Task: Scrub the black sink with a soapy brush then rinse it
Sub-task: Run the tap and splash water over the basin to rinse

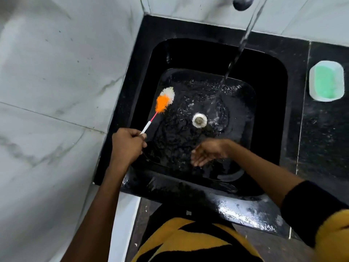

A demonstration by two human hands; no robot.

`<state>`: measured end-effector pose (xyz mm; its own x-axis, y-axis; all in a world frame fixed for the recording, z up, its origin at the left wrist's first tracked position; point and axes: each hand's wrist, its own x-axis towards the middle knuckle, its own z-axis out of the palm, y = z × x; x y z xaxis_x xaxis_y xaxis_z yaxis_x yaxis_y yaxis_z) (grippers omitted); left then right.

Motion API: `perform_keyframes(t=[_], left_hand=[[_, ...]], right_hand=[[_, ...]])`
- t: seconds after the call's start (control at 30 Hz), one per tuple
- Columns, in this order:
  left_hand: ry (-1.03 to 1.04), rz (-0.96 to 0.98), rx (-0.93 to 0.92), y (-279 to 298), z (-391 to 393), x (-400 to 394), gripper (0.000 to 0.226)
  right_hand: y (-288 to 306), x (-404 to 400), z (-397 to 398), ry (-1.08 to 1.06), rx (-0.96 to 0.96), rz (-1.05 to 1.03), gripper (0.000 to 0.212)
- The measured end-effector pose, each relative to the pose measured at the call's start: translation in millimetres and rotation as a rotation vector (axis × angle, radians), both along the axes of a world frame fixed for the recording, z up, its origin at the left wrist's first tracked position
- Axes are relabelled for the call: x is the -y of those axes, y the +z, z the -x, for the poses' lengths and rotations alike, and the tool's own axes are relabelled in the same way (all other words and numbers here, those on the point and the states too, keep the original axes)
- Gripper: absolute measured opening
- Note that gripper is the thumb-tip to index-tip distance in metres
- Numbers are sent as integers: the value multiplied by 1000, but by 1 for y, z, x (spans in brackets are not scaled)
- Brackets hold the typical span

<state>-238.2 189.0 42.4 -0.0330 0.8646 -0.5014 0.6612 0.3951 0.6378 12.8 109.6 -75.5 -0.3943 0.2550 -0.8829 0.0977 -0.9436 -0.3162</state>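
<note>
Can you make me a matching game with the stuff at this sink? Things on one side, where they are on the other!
Things:
1. brush
2. drain
3. soap dish
4. right hand

Places:
A. on the counter right of the sink
B. held in the left hand
C. middle of the sink floor
D. open, low over the wet sink bottom

Pairs: 1-B, 2-C, 3-A, 4-D
</note>
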Motion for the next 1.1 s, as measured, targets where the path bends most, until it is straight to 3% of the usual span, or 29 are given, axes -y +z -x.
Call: perform_keyframes(t=[0.17,0.4,0.47,0.6,0.73,0.83,0.97,1.1], left_hand=[[2,17,-7,-2,-4,1,17],[-28,12,-6,1,-11,1,18],[-31,4,-4,3,-12,0,18],[-18,4,-1,3,-12,-1,18],[-15,17,10,3,-14,1,17],[-26,14,11,4,-16,2,16],[-43,12,4,5,-16,5,16],[-44,9,-6,5,-13,6,16]], right_hand=[[8,-39,-27,-1034,-54,83,30],[67,-132,-64,-1651,-282,-56,48],[84,-148,-82,-1719,-337,-155,56],[89,-152,-100,-1632,-181,-212,50],[67,-133,-94,-1588,-32,-124,37],[59,-108,-71,-1574,-13,17,42],[48,-95,-41,-1601,-104,94,39],[41,-96,-40,-1523,-228,33,34]])
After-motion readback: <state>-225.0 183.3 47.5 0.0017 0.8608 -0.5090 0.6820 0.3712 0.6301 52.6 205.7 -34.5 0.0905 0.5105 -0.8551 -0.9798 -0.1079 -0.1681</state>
